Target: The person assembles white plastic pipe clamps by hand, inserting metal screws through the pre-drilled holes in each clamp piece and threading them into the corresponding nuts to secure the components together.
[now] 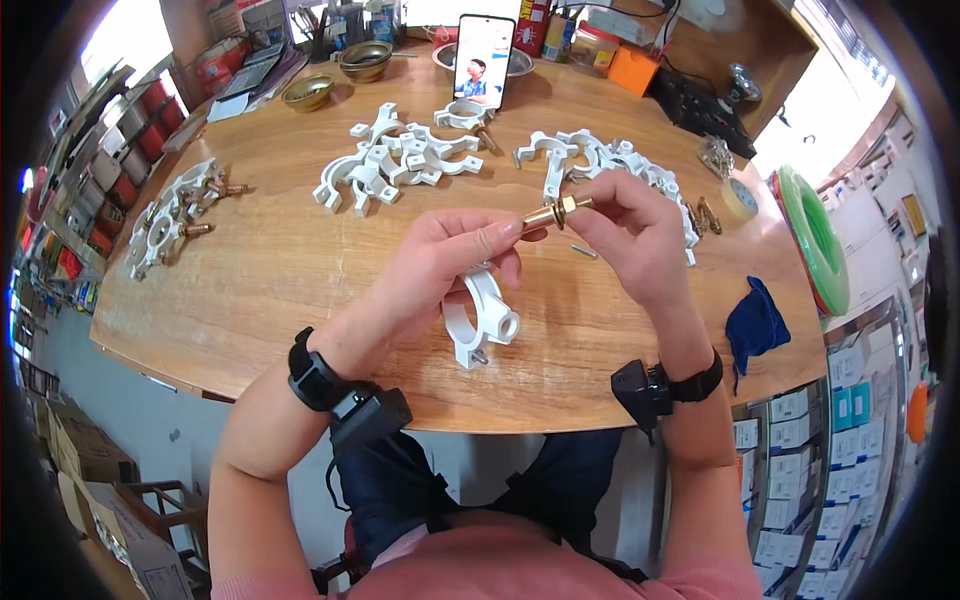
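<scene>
My left hand is closed, its thumb and forefinger gripping the sleeve of a brass-coloured expansion bolt. Below, its other fingers hold a white pipe clamp, which hangs just above the table with a round socket facing me and a small screw at its lower end. At the bolt's other end, a hex nut and washers show beside the pinched fingertips of my right hand. A loose metal pin lies on the table behind my hands.
White clamp pieces are heaped on the wooden table, with more clamp parts to the right. Clamps with bolts lie far left. A phone stands at the back. A blue cloth pouch and tape roll lie right.
</scene>
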